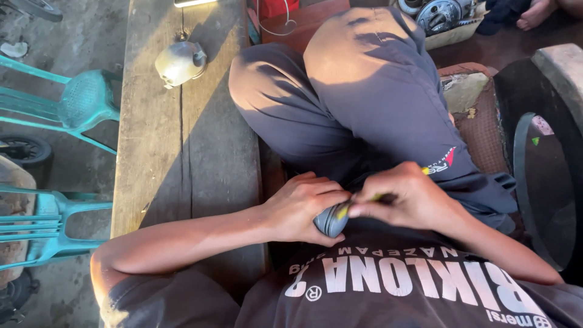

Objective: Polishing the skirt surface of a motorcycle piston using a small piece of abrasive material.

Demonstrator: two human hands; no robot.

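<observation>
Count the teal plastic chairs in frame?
2. One teal chair stands at upper left beside the wooden bench; a second teal chair is at lower left, cut by the frame edge. More may lie out of view.

Most of the grey ribbed part [331, 220] hides inside the left hand [300, 206]; the yellow tool [358, 203] vanishes under the right hand [407, 197], its tip unseen.
</observation>
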